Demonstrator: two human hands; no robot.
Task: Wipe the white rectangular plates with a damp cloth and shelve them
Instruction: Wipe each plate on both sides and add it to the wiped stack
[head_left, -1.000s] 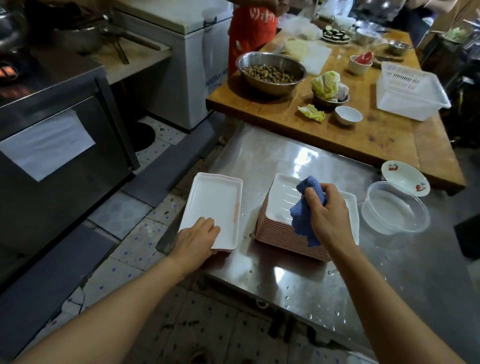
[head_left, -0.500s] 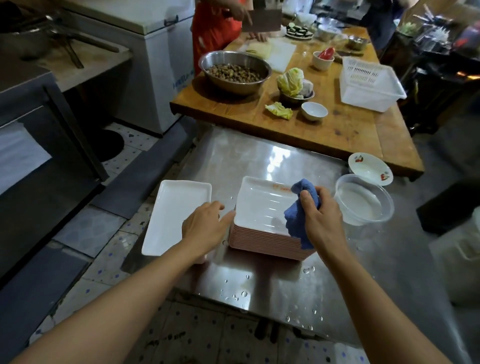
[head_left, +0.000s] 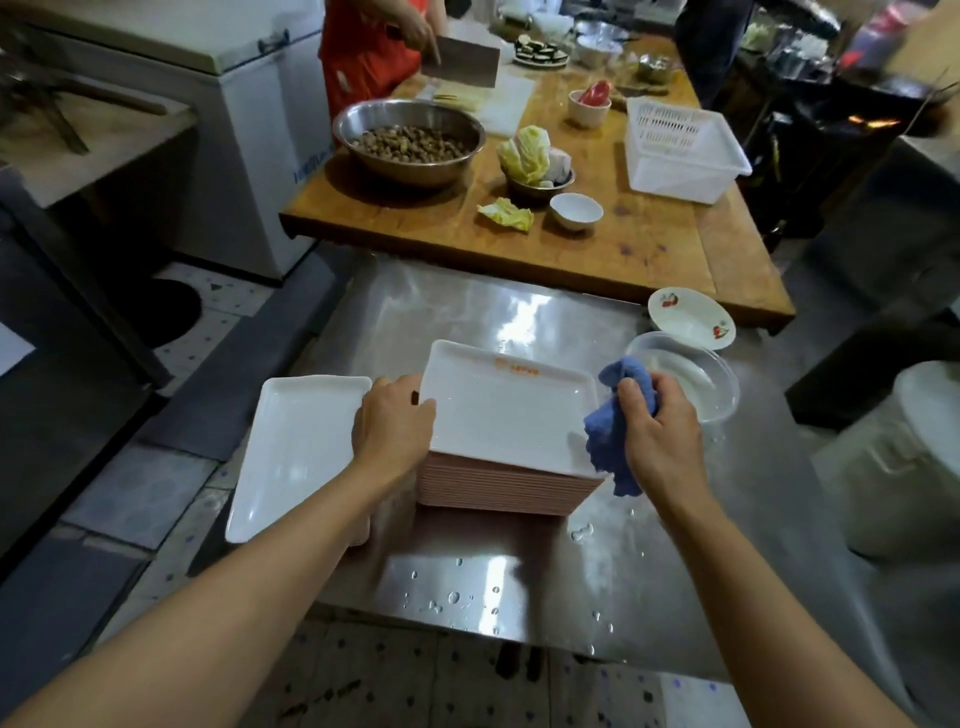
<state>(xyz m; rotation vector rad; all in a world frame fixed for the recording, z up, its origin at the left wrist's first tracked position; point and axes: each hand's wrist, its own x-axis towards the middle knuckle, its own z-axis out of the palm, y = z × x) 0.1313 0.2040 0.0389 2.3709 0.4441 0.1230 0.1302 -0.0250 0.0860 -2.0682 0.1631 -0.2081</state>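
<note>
Left hand (head_left: 393, 427) grips left edge of glossy top plate (head_left: 506, 410), long axis left-right; stack (head_left: 498, 480) ribbed, probably melamine. Right hand (head_left: 658, 434) clutches crumpled blue cloth (head_left: 609, 441).

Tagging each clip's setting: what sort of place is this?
Most likely a restaurant or commercial kitchen: a tall stack of identical plates on a wet steel table, a big metal bowl of food, and someone chopping with a cleaver.

The left hand (head_left: 395, 423) covers the near-left corner of the plate stack (head_left: 506, 475); the left forearm hides the near-right corner of the single plate (head_left: 298, 449). Orange lettering on the top plate is illegible. Beyond the hands, a person in red (head_left: 366, 49) is cropped by the top edge.
</note>
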